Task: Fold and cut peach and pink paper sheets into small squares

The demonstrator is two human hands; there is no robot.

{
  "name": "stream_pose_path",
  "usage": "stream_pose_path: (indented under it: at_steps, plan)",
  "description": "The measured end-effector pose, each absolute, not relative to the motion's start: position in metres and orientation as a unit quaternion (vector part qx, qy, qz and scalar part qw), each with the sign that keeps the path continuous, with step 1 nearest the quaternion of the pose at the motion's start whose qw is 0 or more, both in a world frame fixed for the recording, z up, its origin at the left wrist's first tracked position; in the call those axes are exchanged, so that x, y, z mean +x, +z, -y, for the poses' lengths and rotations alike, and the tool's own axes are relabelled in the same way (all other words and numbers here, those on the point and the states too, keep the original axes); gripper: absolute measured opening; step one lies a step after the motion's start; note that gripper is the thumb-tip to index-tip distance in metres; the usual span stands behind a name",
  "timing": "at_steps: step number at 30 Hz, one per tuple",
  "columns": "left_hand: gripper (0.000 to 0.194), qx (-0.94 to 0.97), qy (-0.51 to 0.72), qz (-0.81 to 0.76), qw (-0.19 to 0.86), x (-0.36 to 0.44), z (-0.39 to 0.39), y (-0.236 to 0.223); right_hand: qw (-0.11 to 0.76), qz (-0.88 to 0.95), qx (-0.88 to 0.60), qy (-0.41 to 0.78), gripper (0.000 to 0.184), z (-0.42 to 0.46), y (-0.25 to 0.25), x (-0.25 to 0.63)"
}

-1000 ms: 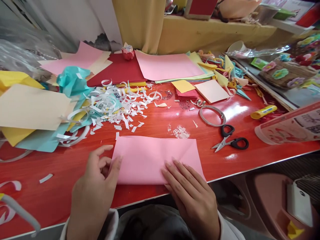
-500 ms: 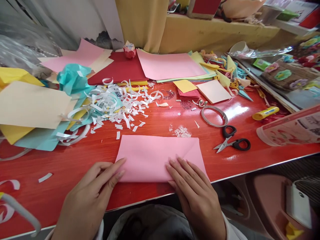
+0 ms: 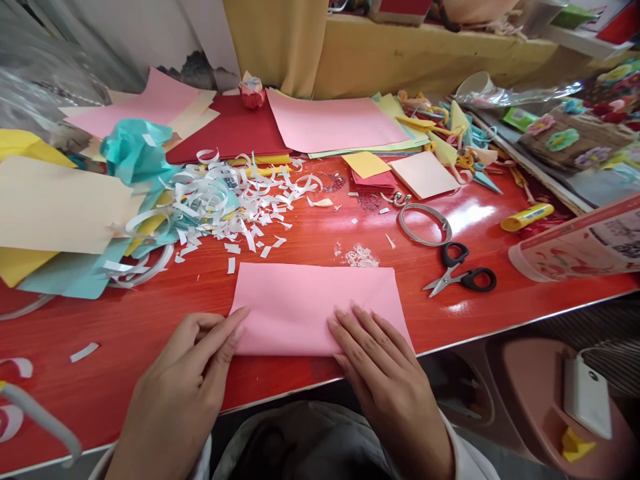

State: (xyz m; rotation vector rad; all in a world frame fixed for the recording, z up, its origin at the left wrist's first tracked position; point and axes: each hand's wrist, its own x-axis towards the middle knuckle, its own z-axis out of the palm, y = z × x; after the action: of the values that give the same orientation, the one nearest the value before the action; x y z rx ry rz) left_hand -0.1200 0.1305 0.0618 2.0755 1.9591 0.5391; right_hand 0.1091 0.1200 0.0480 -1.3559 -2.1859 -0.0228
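Observation:
A pink sheet of paper (image 3: 295,303), folded over with its fold along the near side, lies flat on the red table (image 3: 280,380) close to the front edge. At its left end my left hand (image 3: 185,373) pinches the paper between thumb and forefinger. My right hand (image 3: 385,373) rests flat on the right part of the sheet, fingers stretched out and pressing it down. Black-handled scissors (image 3: 460,270) lie partly spread to the right of the paper. Beyond the sheet sits a small heap of white scraps (image 3: 363,256).
White paper strips (image 3: 230,200) and coloured sheets (image 3: 55,207) cover the left side. A pink stack (image 3: 340,123) lies at the back. On the right are a bracelet-like ring (image 3: 425,225), a yellow glue stick (image 3: 527,217) and a printed cup (image 3: 575,243). A stool (image 3: 530,373) stands below.
The view has shifted slightly, so the scene sits a little higher and further left. Both hands keep nearly the same places on the pink paper; its upper right corner looks flatter.

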Motion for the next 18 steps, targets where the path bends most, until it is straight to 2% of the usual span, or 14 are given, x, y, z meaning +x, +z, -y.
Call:
stream_pose_path:
  at_steps: [18]
  plan:
    - [0.042, 0.688, 0.159, -0.695, 0.135, -0.1184, -0.1333, 0.0608, 0.231, 0.835, -0.498, -0.021, 0.031, -0.121, 0.051, 0.1144]
